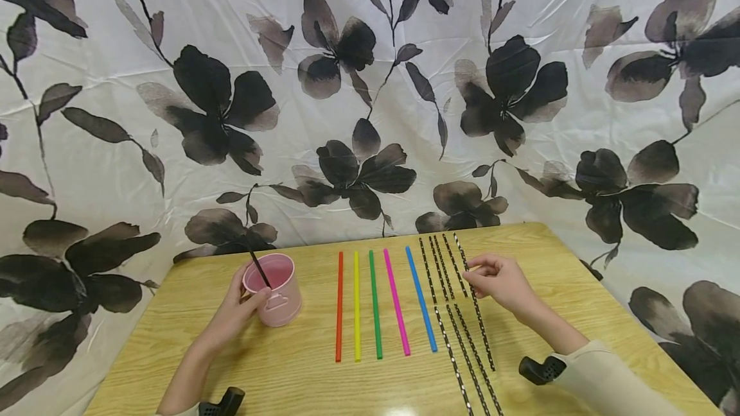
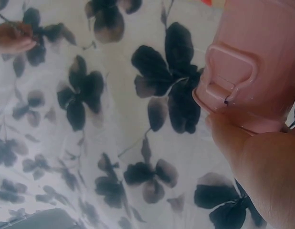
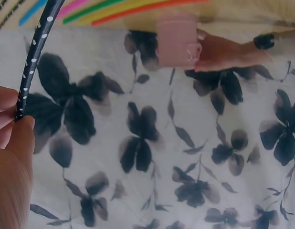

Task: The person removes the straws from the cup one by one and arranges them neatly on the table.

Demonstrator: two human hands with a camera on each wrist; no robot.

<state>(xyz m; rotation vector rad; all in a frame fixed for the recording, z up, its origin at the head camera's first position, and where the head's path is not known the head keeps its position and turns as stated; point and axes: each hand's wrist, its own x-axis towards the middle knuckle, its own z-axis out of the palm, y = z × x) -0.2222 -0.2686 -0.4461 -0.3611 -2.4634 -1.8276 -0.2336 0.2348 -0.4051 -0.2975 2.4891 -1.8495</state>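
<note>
My left hand grips a small pink pail at the table's left, its thumb against the wall by a wire-style handle. One black straw stands slanted in that pail, its upper end poking above the rim. Over on the right, my right hand pinches a black straw with white dots between thumb and fingers, close to one end in the right wrist view. Other black patterned straws lie in two rows beside and below that hand.
Between the hands, red, yellow, green, pink and blue straws lie spaced apart on the wooden table. A white floral cloth hangs behind the table's far edge.
</note>
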